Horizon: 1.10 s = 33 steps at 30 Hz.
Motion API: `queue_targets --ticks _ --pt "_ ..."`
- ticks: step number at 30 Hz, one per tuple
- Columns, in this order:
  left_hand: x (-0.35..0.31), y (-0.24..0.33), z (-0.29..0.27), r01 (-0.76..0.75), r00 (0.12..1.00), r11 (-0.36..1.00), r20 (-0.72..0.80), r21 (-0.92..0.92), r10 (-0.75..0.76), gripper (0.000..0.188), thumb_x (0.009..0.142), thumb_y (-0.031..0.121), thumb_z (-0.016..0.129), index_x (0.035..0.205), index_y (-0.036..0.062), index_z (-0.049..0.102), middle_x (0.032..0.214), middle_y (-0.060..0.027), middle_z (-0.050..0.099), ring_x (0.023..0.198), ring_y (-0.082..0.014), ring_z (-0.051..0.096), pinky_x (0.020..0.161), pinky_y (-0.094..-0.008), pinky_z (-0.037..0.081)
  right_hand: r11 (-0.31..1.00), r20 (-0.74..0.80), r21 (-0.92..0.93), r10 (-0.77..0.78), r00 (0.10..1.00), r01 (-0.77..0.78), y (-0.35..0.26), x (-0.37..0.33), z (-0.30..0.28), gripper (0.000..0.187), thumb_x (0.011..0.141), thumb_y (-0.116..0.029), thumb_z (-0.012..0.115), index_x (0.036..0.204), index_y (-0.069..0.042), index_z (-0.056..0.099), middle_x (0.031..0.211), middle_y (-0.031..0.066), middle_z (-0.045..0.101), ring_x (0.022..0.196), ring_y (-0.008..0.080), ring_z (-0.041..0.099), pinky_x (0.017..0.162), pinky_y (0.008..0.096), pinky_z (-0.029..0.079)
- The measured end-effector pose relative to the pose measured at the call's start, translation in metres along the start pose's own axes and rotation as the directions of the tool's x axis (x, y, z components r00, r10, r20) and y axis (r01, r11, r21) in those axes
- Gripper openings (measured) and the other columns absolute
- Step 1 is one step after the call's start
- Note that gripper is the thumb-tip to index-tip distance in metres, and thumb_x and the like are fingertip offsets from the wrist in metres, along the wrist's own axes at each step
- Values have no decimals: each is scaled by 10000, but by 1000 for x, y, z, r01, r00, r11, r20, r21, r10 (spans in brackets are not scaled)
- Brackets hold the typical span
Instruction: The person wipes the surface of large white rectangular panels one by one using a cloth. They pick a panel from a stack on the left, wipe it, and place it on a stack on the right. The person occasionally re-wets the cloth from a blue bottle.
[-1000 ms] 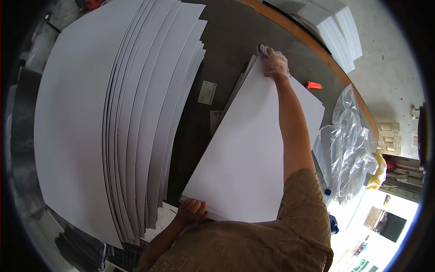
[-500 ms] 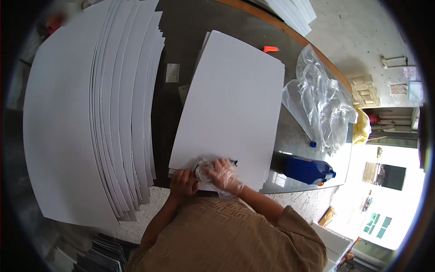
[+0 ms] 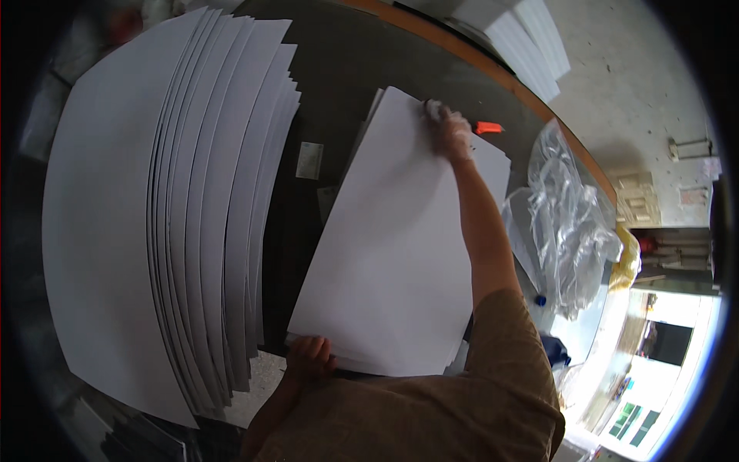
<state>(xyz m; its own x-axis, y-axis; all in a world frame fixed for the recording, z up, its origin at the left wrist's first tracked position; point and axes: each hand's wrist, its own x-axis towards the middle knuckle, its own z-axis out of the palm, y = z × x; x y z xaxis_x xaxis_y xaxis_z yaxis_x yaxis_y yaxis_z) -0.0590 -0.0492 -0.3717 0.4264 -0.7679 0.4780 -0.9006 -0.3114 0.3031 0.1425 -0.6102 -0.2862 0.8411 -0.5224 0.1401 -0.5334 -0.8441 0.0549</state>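
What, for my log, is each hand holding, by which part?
The right hand apparently holds a bunched item, part too blurred to tell; the left hand touches the near-left corner of the white sheets, grip unclear.

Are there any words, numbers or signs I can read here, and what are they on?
None can be read.
Small pale card on the dark table: fine marks, too small to read.
Second card, partly under the smaller stack: too small and dim.
Paper on the wall: too blurred.
White top sheet of that stack: no writing shows.
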Motion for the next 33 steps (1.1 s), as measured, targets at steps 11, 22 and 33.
queue_targets --ticks 11,22,33 --pt "9 -1 -2 16 999 1000 -32 7 -16 462 958 416 482 1245 61 552 1231 -132 514 1062 -322 538 908 -483 476 947 -52 182 -260 964 265 -10 -181 -2 394 768 -270 716 1097 -63 649 1018 159 641 961 342 584 841 443 462" --pt "16 -3 1 -23 1000 999 -15 -34 23 493 954 399 495 1292 40 496 1249 -148 495 1086 -347 509 911 -521 451 902 142 337 -333 932 271 -45 -433 -62 492 779 -331 727 1243 -234 597 986 141 584 894 319 564 834 524 448" --pt "-6 -5 6 -14 1000 996 11 91 13 511 967 474 444 1291 82 494 1270 -126 469 1105 -320 505 919 -511 438 993 16 -15 115 993 -115 136 -39 10 393 903 -282 600 1270 -148 563 1079 168 651 1016 360 638 896 438 500"
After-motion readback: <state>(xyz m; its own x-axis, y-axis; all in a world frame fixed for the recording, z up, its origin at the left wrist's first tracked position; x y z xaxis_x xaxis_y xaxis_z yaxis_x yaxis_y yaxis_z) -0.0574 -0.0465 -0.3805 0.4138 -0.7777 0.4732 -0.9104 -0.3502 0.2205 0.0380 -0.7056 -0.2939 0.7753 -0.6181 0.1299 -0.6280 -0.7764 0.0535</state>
